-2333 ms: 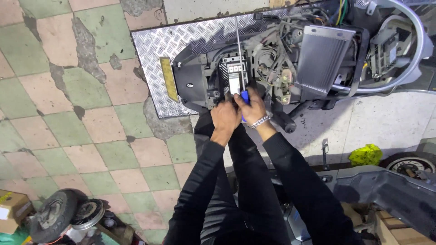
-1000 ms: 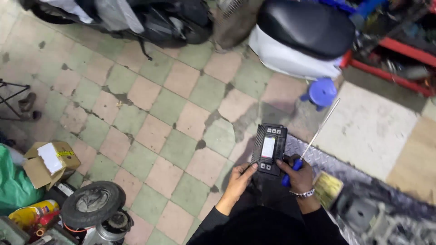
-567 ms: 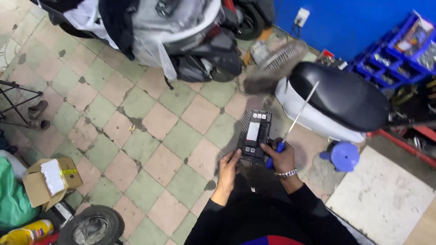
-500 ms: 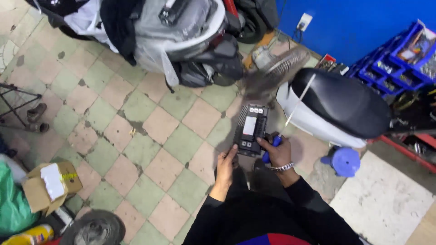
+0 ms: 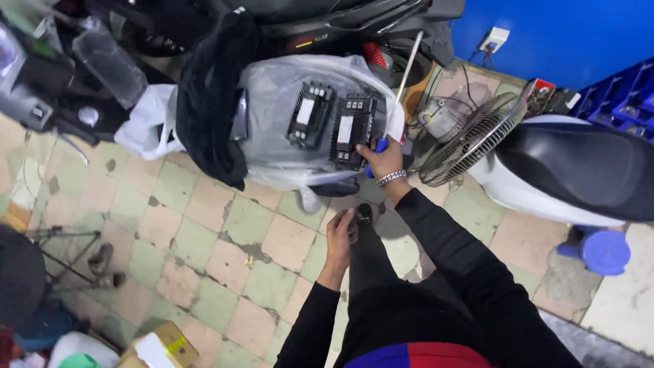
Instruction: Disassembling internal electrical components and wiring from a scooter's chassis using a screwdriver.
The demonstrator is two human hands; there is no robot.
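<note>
My right hand (image 5: 383, 160) reaches forward and grips a black finned electronic box (image 5: 353, 130) together with a blue-handled screwdriver (image 5: 400, 90) whose long shaft points up. The box rests on a plastic-covered scooter seat (image 5: 272, 129), next to a second similar black box (image 5: 310, 114). My left hand (image 5: 340, 235) hangs low by my leg, fingers loosely curled, holding nothing. A metal bracelet sits on my right wrist.
A dark cloth (image 5: 214, 95) drapes over the seat's left side. A floor fan (image 5: 470, 138) and a white scooter with black seat (image 5: 572, 174) stand at right, with a blue stool (image 5: 603, 251) below. Blue crates (image 5: 623, 95) sit far right. A cardboard box (image 5: 160, 347) lies bottom left.
I walked from the dismantled scooter across the tiled floor carrying the black box in both hands. It is now set on the covered seat, and my left hand has let go and dropped.
</note>
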